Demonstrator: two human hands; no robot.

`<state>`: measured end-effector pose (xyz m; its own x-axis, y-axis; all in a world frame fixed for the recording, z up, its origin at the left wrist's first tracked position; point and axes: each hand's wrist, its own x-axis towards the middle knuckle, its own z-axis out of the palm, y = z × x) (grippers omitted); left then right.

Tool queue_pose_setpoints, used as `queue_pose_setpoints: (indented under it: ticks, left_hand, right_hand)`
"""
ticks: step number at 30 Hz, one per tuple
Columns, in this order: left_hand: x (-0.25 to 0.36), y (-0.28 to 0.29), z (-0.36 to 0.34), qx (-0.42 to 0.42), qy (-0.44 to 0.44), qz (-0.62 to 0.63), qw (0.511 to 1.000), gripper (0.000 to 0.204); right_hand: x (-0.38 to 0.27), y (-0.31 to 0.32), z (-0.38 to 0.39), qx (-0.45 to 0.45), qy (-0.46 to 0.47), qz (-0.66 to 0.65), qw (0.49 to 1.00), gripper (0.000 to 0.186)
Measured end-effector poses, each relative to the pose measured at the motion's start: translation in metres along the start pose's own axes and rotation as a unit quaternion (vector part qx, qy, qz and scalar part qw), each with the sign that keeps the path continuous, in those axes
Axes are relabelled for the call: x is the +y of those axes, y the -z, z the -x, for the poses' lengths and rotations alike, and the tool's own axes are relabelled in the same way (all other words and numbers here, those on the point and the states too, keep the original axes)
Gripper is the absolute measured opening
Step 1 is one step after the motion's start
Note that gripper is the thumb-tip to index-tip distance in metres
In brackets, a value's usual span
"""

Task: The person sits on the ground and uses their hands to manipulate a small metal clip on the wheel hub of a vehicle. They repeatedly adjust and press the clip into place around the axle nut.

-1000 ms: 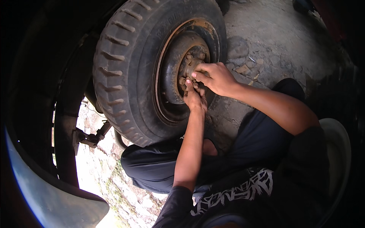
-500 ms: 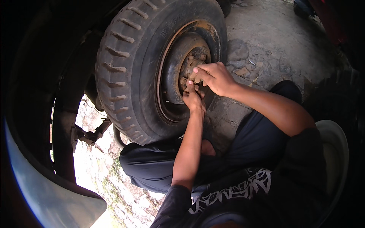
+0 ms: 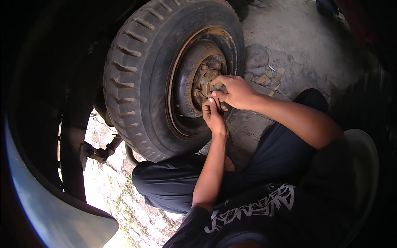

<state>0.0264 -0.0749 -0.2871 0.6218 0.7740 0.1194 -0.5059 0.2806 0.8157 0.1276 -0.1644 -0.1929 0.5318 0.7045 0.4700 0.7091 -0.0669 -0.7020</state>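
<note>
In front of me stands a large truck wheel with a ribbed black tyre (image 3: pixel 155 78) and a rusty, dished rim (image 3: pixel 194 62). At its centre is a brown hub (image 3: pixel 206 80) ringed by wheel nuts (image 3: pixel 197 92). My right hand (image 3: pixel 236 93) is bent at the hub's near face, thumb and forefinger curled toward each other. Just below it my left hand (image 3: pixel 215 118) is pinched, its thumb tip close to the right thumb. Whatever small thing lies between the fingers of either hand is hidden.
A dark metal frame (image 3: pixel 76 136) and a linkage joint (image 3: pixel 99 152) are left of the wheel. A curved grey panel (image 3: pixel 62 211) fills the lower left. Rough stone ground (image 3: pixel 285 37) with loose chips (image 3: pixel 261 79) lies to the right. My crossed legs (image 3: pixel 165 182) are close beneath the tyre.
Both hands have drawn slightly right, away from the hub face, uncovering more of it. The left hand sits lower, and the right thumb and forefinger have curled down toward it.
</note>
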Motion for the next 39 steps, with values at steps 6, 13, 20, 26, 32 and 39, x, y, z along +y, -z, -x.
queue_pose_setpoints:
  ticks: [6, 13, 20, 26, 32, 39]
  left_hand:
    - [0.023, 0.003, -0.003, 0.007, -0.066, -0.104, 0.992, 0.029]
    - [0.045, 0.016, -0.013, -0.073, -0.033, -0.051, 0.995, 0.029]
    - [0.06, 0.007, -0.008, -0.05, -0.005, -0.117, 0.992, 0.024]
    - [0.061, 0.01, -0.011, -0.026, 0.008, -0.123, 0.992, 0.018]
    - [0.056, 0.018, -0.016, -0.029, 0.012, -0.029, 0.999, 0.013]
    - [0.072, 0.01, -0.017, -0.026, -0.01, -0.034, 0.999, 0.017]
  right_hand:
    - [0.003, -0.004, -0.015, -0.077, -0.021, -0.089, 0.993, 0.028]
    - [-0.012, 0.012, -0.018, -0.059, -0.068, -0.104, 0.99, 0.023]
    - [-0.006, 0.013, -0.018, -0.051, -0.097, -0.101, 0.989, 0.028]
    - [-0.003, 0.007, -0.019, -0.063, -0.116, -0.11, 0.985, 0.03]
    - [0.01, -0.006, -0.02, -0.089, -0.075, -0.174, 0.978, 0.019]
    - [-0.004, 0.002, -0.024, -0.113, -0.08, -0.137, 0.981, 0.02]
